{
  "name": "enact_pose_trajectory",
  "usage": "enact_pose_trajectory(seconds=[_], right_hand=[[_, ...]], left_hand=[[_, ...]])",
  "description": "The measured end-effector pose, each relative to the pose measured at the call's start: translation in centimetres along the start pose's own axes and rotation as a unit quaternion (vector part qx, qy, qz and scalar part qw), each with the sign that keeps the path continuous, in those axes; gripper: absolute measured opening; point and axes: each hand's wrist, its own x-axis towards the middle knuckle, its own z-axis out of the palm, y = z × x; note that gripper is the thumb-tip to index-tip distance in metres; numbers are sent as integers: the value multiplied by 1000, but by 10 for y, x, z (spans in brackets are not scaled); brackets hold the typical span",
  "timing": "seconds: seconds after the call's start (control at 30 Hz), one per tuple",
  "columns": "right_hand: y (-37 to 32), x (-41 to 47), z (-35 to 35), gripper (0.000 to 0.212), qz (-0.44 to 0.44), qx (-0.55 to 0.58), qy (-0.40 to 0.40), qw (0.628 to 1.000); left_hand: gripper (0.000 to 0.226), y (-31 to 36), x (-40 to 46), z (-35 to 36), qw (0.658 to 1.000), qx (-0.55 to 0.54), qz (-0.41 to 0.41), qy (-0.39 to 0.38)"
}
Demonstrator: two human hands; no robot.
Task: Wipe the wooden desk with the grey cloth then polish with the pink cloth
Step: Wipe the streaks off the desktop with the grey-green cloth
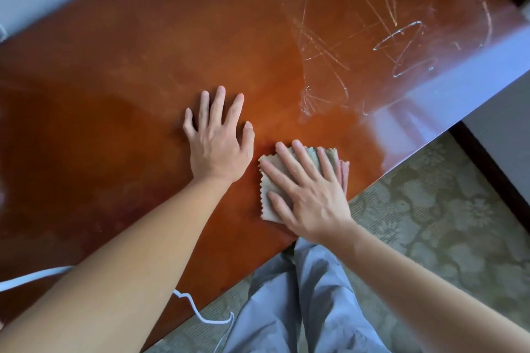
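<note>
Right hand (308, 192) flat, fingers spread, pressing grey cloth (272, 189) onto wooden bench (114, 94) near front edge. Cloth folded, zigzag-edged; pink cloth (345, 173) peeks from beneath. Left hand (218, 146) splayed flat on bench just beside grey cloth.

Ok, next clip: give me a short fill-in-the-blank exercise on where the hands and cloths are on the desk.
1. The right hand presses flat on the zigzag-edged grey cloth with ____ fingers.
2. The folded pink cloth peeks out from ____ the grey cloth.
3. The left hand rests flat on the bare glossy reddish-brown wooden desk, touching ____ cloth.
4. The pale scribbled marks lie on the ____ part of the desk.

Missing words: straight; under; neither; far right
</note>
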Motion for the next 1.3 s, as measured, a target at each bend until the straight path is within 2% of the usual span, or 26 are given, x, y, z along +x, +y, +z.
enact_pose_trajectory(seconds=[0.2, 0.33, 0.4, 0.5, 0.63, 0.67, 0.8, 0.93, 1.1, 1.23, 1.3], right_hand=[[91, 43, -32, 58, 124, -34, 1, 992], [76, 57, -30, 62, 185, -20, 5, 983], [42, 55, -20, 63, 164, -13, 11, 986], [4, 46, -6, 58, 86, 5, 6, 996], [33, 47, -12, 55, -14, -6, -9, 1000], [51, 53, -18, 56, -7, -16, -11, 1000], [114, 79, -42, 57, 112, -32, -18, 993], [85, 92, -36, 59, 182, -23, 5, 983], [-11, 85, -8, 56, 78, 3, 2, 997], [13, 87, -12, 56, 33, 6, -6, 999], [47, 97, -23, 57, 63, -4, -3, 998]], left_hand=[[65, 2, 0, -2, 1000, -3, 0, -6], [64, 1, 1, -1, 1000, -3, -1, -3], [63, -1, 0, 0, 1000, -2, 0, -1], [60, 0, 0, 2, 1000, 5, 4, 4], [60, -1, 1, 2, 1000, 4, 4, 5], [61, -1, 0, 2, 1000, 2, 3, 5], [64, 0, 1, 1, 1000, -1, 2, 3], [60, 0, 2, 2, 1000, 5, -1, -4], [58, -1, -1, 2, 1000, 0, 6, -2], [58, -3, -2, 1, 1000, 0, 9, 4], [59, -2, -1, 1, 1000, -4, 4, 2]])
